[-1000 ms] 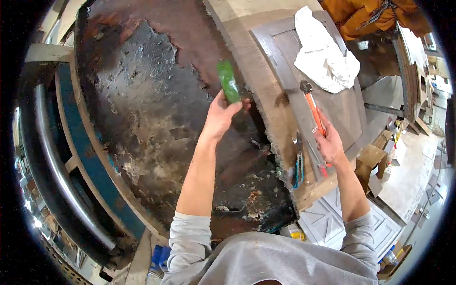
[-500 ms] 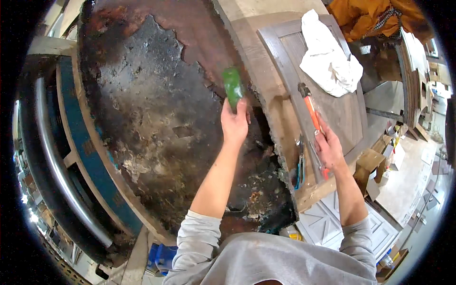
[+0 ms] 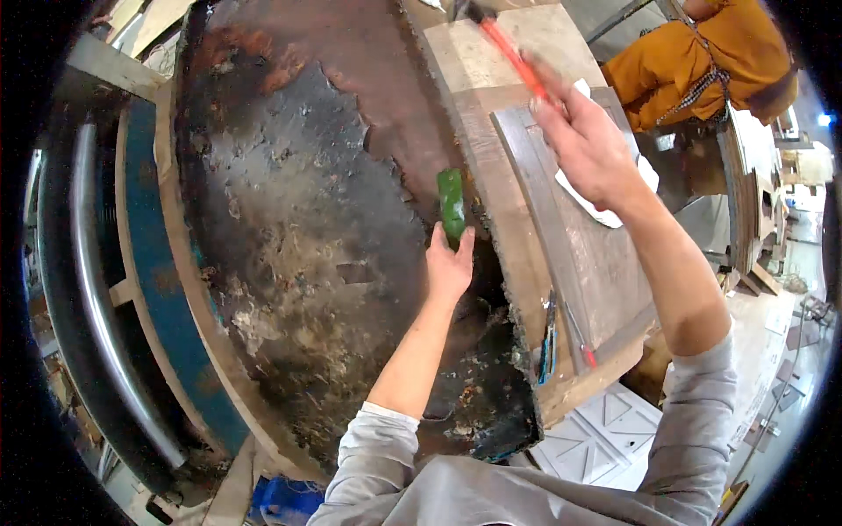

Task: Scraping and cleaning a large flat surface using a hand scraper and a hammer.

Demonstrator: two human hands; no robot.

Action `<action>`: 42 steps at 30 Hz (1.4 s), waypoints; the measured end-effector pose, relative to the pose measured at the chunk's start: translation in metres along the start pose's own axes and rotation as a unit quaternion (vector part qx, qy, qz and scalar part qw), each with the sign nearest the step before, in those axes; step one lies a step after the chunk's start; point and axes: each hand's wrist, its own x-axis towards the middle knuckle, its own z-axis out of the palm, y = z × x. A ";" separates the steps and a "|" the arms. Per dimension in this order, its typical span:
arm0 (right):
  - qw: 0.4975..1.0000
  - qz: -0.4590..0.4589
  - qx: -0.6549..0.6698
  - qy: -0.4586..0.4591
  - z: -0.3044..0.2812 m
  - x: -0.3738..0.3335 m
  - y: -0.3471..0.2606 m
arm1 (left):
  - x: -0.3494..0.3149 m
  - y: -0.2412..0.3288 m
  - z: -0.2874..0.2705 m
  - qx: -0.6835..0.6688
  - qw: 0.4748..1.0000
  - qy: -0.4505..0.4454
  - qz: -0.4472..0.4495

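Left hand (image 3: 451,267) had fingers closed round near end of green block (image 3: 452,200), probably to leave far end clear; block by right edge of dark slab (image 3: 307,175), contact unclear. Right hand (image 3: 592,149) had fingers wrapped round blurred orange-handled hammer (image 3: 513,54), head left free, presumably for swinging. White cloth (image 3: 648,174) on panelled door (image 3: 605,272), behind right hand.

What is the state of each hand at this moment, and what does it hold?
Left hand: closed, holding the lower end of a green object.
Right hand: closed, holding an orange-handled tool, its head blurred.
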 end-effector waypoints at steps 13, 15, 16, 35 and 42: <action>0.936 -0.093 -0.275 -0.198 0.022 0.025 0.013 | -0.004 0.014 -0.006 0.042 0.999 0.019 0.020; 0.938 -0.081 -0.273 -0.200 0.008 0.018 -0.009 | -0.004 0.001 -0.007 0.069 0.997 -0.011 0.016; 0.938 -0.071 -0.270 -0.203 0.002 0.015 -0.022 | -0.003 0.007 -0.009 0.079 0.996 0.012 0.028; 0.864 -0.164 -0.395 -0.265 0.006 0.019 -0.001 | -0.007 0.011 -0.010 0.071 0.997 -0.028 -0.015; 0.983 -0.005 -0.085 0.161 -0.014 0.043 -0.025 | -0.010 0.015 -0.006 0.052 0.997 -0.039 -0.048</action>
